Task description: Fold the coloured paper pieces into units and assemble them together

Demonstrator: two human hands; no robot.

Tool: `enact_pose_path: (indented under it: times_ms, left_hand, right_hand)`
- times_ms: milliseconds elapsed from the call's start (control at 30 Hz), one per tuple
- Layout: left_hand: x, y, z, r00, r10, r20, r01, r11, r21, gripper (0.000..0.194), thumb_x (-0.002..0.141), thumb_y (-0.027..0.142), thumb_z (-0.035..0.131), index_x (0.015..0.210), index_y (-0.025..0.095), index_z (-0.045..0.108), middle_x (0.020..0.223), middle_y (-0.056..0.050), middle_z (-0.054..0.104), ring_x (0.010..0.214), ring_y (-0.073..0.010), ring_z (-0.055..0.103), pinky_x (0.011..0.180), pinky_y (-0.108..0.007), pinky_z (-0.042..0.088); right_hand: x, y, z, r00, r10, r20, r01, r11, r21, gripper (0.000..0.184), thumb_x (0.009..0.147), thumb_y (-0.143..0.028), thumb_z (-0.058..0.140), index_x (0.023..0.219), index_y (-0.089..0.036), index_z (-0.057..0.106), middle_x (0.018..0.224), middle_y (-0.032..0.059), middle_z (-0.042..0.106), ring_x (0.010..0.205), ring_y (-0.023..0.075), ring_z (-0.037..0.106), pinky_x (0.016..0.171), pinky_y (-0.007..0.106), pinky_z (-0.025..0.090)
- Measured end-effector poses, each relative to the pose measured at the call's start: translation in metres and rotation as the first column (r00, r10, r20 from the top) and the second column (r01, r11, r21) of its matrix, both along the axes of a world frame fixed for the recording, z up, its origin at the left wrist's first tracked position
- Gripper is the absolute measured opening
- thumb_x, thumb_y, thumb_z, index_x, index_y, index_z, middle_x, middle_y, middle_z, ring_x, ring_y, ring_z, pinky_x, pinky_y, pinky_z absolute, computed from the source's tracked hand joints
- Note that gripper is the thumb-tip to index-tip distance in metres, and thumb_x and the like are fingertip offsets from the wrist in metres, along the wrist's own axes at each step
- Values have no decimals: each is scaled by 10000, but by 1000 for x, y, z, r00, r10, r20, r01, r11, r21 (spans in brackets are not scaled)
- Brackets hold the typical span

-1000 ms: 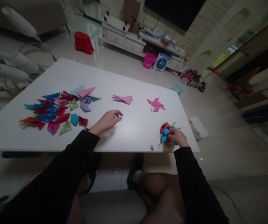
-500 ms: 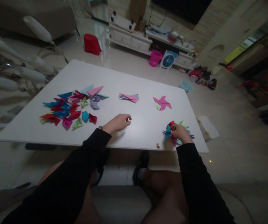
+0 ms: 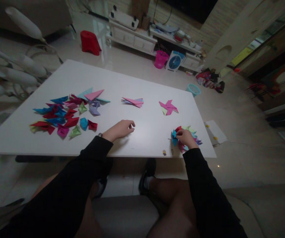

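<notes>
My right hand (image 3: 187,138) rests on a small heap of folded coloured paper pieces (image 3: 185,136) near the white table's front right corner, its fingers pinched on a red piece. My left hand (image 3: 120,128) lies on the bare tabletop near the front middle, fingers loosely curled with nothing seen in them. A wide pile of folded paper triangles (image 3: 66,114) in red, blue, pink and green lies to its left. A flat pink and purple folded piece (image 3: 133,101) sits past the left hand. A pink pinwheel shape (image 3: 168,107) lies farther right.
The white table (image 3: 122,82) fills the middle. A white box (image 3: 214,132) sits on the floor by its right edge. Beyond are a red stool (image 3: 90,42), a pink bucket (image 3: 160,59), a small fan (image 3: 174,61), a teal basket (image 3: 193,88) and a low white cabinet (image 3: 132,39).
My right hand has shifted slightly over the paper heap and pinches a red piece at its top. My left hand stays in the same spot. The view has swayed a little.
</notes>
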State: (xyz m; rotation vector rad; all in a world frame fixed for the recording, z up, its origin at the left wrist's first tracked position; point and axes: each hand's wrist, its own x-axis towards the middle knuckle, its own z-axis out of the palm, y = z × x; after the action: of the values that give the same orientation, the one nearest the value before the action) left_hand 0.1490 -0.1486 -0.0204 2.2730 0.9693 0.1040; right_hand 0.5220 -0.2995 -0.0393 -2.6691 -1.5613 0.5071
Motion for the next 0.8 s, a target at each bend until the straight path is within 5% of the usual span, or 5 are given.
enact_pose_path:
  times_ms: [300,633,800]
  left_hand:
    - [-2,0,2,1000,0,-6,0,1000,3,337,886,265,518,1128,125,706,994,-105,754,876,-207,695,827,-294,504]
    - [-2,-1,4,1000,-7,-15,7,1000,10,329,899,253,513,1132,123,704,1000,-105,752,873,-200,691,823,-287,502]
    - [-1,-1,5,1000,-3,-24,3,1000,-3,328,898,245,523,1140,117,703,1007,-108,753,870,-199,692,811,-283,505]
  right_hand:
    - [12,-11,12,994,-113,7,113,993,18,336,709,-81,591,977,-141,785,889,80,757,830,197,676,709,250,459]
    - [-2,-5,3,995,96,-12,-97,994,-57,369,650,-38,609,946,-178,779,978,49,748,890,169,654,797,228,463]
    - [-2,-7,-1,995,63,81,-56,995,-79,284,705,-86,610,897,-203,784,941,51,755,856,174,661,769,247,457]
